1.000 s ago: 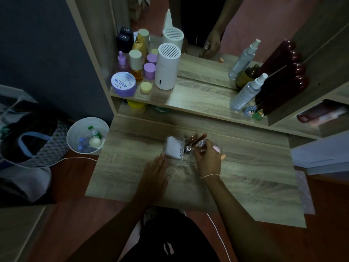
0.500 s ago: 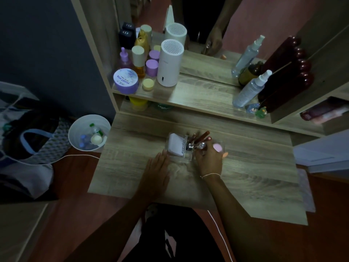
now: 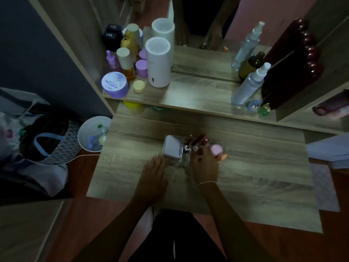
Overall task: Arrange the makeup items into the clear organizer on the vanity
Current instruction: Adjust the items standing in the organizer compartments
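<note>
A clear organizer (image 3: 177, 162) sits in the middle of the wooden vanity top (image 3: 245, 167). Its left compartment holds a white box (image 3: 172, 148); dark red lipstick tubes (image 3: 196, 139) stand in the middle, and a pink round item (image 3: 216, 149) lies at the right. My left hand (image 3: 154, 172) rests flat against the organizer's front left corner, holding nothing. My right hand (image 3: 204, 163) reaches into the middle compartment with fingers curled around a small item that the hand mostly hides.
The shelf behind carries a purple jar (image 3: 114, 84), several bottles, a white cylinder (image 3: 158, 62) and a spray bottle (image 3: 249, 86). A mirror stands behind. A white bin (image 3: 92, 135) and bags sit on the floor at the left.
The hands and organizer stay almost in place. My right hand has shifted slightly inside the middle compartment; the camera has tilted a little.
</note>
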`<state>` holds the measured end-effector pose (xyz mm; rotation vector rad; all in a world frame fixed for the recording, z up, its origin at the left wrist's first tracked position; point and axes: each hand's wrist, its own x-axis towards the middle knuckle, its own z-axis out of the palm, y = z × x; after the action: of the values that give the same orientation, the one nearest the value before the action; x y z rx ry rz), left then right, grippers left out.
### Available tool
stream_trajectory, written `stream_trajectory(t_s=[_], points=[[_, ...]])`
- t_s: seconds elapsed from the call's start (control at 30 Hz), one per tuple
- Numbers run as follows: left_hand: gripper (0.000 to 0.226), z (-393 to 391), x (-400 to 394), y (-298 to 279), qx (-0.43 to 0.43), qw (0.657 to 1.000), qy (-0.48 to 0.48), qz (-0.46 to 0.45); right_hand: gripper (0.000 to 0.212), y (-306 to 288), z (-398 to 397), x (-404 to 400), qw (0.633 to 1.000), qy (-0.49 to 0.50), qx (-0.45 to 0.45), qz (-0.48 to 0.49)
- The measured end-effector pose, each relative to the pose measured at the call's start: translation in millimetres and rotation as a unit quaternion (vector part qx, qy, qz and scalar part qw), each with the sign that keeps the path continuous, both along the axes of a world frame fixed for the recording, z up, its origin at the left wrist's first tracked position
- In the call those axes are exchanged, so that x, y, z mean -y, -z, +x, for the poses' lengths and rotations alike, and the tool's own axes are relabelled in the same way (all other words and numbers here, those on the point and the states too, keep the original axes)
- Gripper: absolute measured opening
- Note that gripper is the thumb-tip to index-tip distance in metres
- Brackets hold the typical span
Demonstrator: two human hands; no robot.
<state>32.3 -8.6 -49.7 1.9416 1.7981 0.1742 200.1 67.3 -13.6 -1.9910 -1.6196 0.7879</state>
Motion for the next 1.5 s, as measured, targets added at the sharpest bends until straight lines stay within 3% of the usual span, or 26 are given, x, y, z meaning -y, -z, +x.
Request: stream_trajectory(t_s=[0.23,0.43,0.63,0.83,1.07,1.3,1.5], points=[[0.067,7,4,-8,0.034,0.998,-0.050,0.033,0.010,5,12,-2,0.999,-0.023,-0.035,0.020],[0.065,10,4,-13,0.074,0.985,-0.121,0.095,0.025,4,29,-3,0.997,-0.048,-0.052,0.022],[0.065,36,-16,-31,0.107,0.984,-0.042,0.139,0.031,0,29,-6,0.993,-0.093,-0.040,0.058],[0.063,48,-33,-43,0.144,0.980,-0.031,0.133,0.036,-10,28,-8,0.988,-0.127,-0.048,0.070],[0.046,35,-58,-52,0.132,0.974,-0.061,0.174,0.025,-41,59,-32,0.992,-0.065,-0.013,0.106],[0.024,52,-68,-47,0.107,0.967,-0.060,0.225,0.032,-35,53,-72,0.987,-0.150,0.047,0.019],[0.015,66,-80,-48,0.104,0.953,-0.027,0.283,0.017,-31,42,-79,0.985,-0.161,0.051,0.029]])
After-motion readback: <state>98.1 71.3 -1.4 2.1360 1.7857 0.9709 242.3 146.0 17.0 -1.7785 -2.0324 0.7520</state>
